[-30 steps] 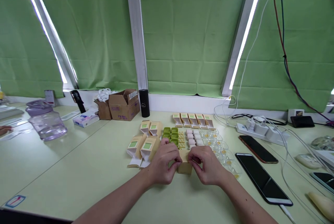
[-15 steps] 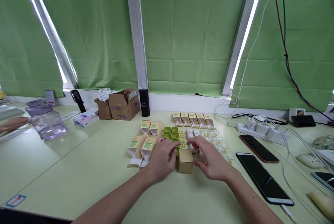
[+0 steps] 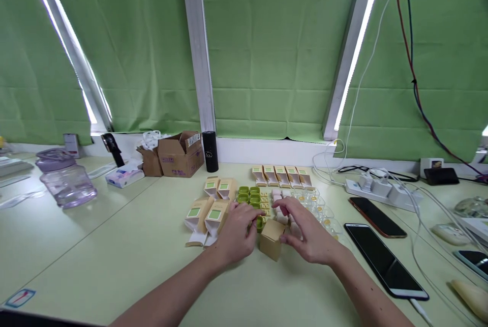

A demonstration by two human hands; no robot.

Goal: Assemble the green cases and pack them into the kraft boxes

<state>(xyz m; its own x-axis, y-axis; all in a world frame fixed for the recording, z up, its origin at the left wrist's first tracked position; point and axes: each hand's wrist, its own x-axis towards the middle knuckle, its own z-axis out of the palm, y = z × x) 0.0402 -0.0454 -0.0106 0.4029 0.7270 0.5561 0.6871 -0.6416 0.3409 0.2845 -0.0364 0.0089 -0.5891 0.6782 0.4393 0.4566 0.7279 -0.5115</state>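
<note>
A small closed brown cardboard box point(image 3: 271, 246) stands on the table between my hands, turned at an angle. My right hand point(image 3: 309, 233) has its thumb against the box's right side; its index finger is raised over the back, and the other fingertips are partly hidden. My left hand point(image 3: 237, 231) is just left of the box, fingers bent and apart, with the index finger reaching past the box's rear corner. Behind the hands are green square cups point(image 3: 249, 195), small yellowish pieces point(image 3: 265, 198), pale round pieces point(image 3: 281, 194) and clear cups point(image 3: 314, 201).
Opened cartons with green labels point(image 3: 197, 213) lie left of my hands, and a row of similar cartons point(image 3: 282, 175) stands behind. Phones point(image 3: 385, 261), a power strip point(image 3: 383, 192) and cables occupy the right. A water jug point(image 3: 65, 178) and larger box point(image 3: 180, 156) are on the left.
The small cardboard box has turned, so a corner now faces me. My hands have stayed almost in place. Another person's hand at the far left has gone from view.
</note>
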